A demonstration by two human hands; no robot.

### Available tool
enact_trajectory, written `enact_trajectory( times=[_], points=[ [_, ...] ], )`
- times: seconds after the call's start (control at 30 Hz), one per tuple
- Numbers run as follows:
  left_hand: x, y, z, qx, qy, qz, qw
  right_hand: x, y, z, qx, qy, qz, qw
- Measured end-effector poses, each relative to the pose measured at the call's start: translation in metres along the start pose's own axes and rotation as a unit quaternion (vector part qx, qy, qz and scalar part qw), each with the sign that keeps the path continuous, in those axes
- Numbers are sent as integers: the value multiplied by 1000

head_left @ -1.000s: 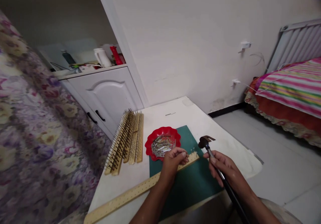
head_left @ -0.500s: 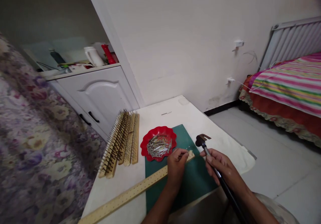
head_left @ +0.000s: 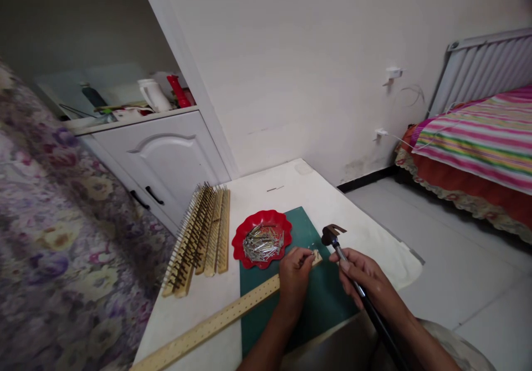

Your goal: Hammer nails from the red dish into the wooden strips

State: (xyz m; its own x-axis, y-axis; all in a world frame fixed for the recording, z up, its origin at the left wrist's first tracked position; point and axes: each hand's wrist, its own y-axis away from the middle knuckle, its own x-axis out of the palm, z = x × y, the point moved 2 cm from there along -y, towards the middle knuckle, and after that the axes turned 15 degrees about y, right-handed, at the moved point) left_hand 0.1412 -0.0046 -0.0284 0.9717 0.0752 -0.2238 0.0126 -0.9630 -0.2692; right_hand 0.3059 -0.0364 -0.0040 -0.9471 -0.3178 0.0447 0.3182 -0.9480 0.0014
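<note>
A claw hammer (head_left: 334, 238) with a dark handle and shiny neck is gripped in my right hand (head_left: 363, 277), its head raised above the right side of the green mat (head_left: 328, 315). My left hand (head_left: 294, 282) is closed in a pinch over the far end of a long wooden strip (head_left: 224, 319) with rows of holes. A nail is pinched between its fingertips, mostly hidden by them. Beside the fingers, a small nail (head_left: 317, 254) stands in the strip's end. Behind my left hand, a scalloped red dish (head_left: 239, 230) holds many loose nails (head_left: 264, 243).
Several wooden strips studded with nails (head_left: 199, 232) lie at the table's left side. Two thin dark pieces (head_left: 272, 189) rest on the white tabletop (head_left: 257, 193) near the wall. A white cabinet (head_left: 166, 154) and flowered curtain (head_left: 62, 238) stand left; a bed (head_left: 477, 143) is right.
The view has shifted slightly. My left hand has moved a touch to the right at the strip's end, still pinching. The hammer stays raised, its head slightly lower and further left.
</note>
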Motion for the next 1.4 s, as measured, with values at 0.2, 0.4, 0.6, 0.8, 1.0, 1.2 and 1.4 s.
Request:
enact_trajectory(
  times=[0.2,0.4,0.6,0.8,1.0,1.2,1.4],
  points=[
    [3,0,1,12,-32,4,999,5,1,-2,12,0,44,999],
    [3,1,6,10,-65,9,998,15,2,-5,26,7,72,997],
    [3,0,13,8,-71,8,997,19,-1,-10,31,16,78,996],
    [3,1,11,11,-61,6,998,18,0,-9,31,9,71,997],
    [3,1,14,9,-66,-1,998,20,0,-10,30,19,74,997],
    [-1,4,8,2,-21,14,1000,9,1,-2,8,3,27,1000],
    [-20,24,-4,23,-73,46,996,2,1,1,5,-9,-12,1000]
  ],
)
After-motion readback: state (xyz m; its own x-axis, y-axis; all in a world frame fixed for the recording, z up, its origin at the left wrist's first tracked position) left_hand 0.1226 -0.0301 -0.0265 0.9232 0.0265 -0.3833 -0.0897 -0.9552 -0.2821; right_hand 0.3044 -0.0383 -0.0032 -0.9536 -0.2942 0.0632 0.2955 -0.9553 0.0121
